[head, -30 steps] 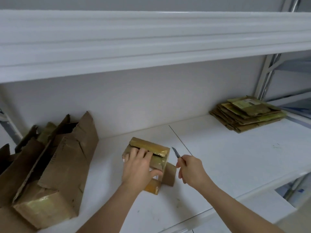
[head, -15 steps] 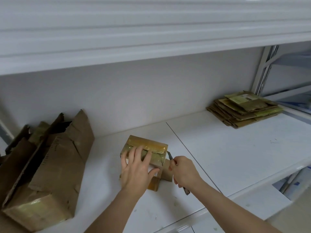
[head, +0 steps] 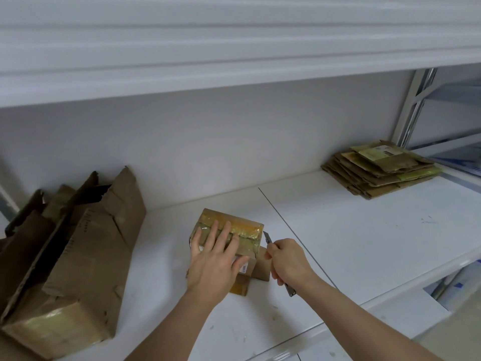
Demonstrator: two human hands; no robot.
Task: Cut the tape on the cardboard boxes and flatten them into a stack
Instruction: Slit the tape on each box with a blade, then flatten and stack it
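The small box stands on the white shelf, and everything here is placed from it. The left hand lies flat on top of the box with the fingers straight and spread, pressing it down; the fingertips reach to the glossy tape seam that runs along the top, from the left end of the box to its right end. This seam is the long axis that matters — it lies crosswise in front of the person, not pointing away.

The right hand is just beside the right end of the box, its fingers curled around the handle of a utility knife. The blade points up and toward the box, and its tip is at the right end of the seam, touching it or very nearly; I cannot tell which. So the knife hand is the nearer one to the start of the cut, and I judge that the cut must go leftward along the seam — directly toward the left fingertips, which is the risk.

A loose flap hangs at the box's right side. Far right of the box is the stack of flattened boxes; left of it stand larger opened boxes.
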